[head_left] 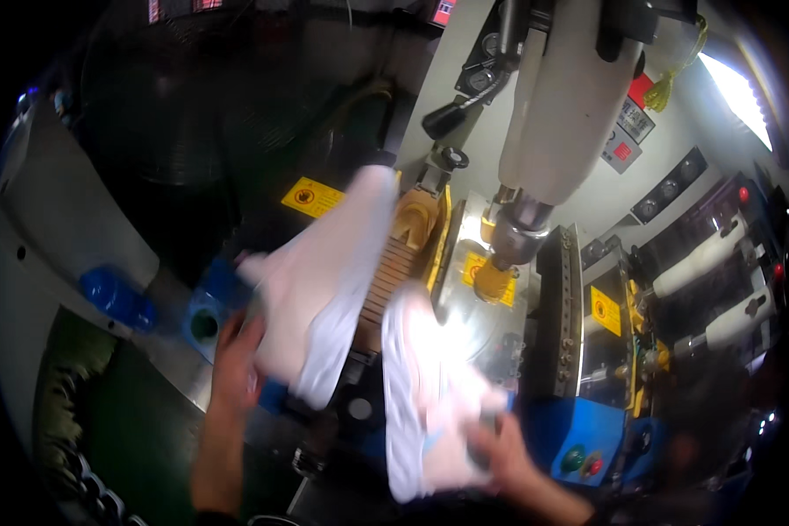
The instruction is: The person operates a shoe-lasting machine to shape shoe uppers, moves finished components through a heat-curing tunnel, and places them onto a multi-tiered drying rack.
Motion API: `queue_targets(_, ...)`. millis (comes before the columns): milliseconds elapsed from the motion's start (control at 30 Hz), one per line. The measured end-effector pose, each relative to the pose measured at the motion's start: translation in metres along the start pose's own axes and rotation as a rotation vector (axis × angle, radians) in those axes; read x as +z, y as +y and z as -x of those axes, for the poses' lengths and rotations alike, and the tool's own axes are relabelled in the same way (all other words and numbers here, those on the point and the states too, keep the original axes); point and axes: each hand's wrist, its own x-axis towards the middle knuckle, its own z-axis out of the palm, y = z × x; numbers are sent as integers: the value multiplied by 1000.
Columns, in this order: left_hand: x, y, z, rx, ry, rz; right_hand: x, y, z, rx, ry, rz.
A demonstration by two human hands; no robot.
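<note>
My left hand [239, 359] is closed on the ankle end of a pale pink shoe [311, 280] with a white sole, blurred by motion. Its toe points up and away, and the sole faces right. A second shoe [434, 386], also pale pink and white, is gripped at the ankle end by my right hand [504, 451]. That one lies lower and to the right, toe away from me, its sole facing left. Something dark grey shows at its opening beside my fingers. Both shoes are in front of the machine's slatted brown bed [390, 280], with a gap between them.
Over the bed hangs the machine's thick pale cylinder [557, 114] with a metal ram [522, 230]. A black-knobbed lever [447, 121] juts out beside it. At right stands a blue control box [583, 443] with green and red buttons. Blue padded parts [118, 298] sit at left.
</note>
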Motion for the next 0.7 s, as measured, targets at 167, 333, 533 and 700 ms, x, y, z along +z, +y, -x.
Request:
queue_targets(167,-122,-9,118,294,375,-62,16,-86,-187,72,-171,-111)
queue_targets(333,-209,-39,208,527,411,-1006,95,-24,-278,-643,724,811)
queue_targets(533,-218,-89,308,107,813,-834,98,-36,-272,-526,536,667)
queue_targets(700,-140,-45,262,266,615,-930,91,-75,-244,-409,493,861)
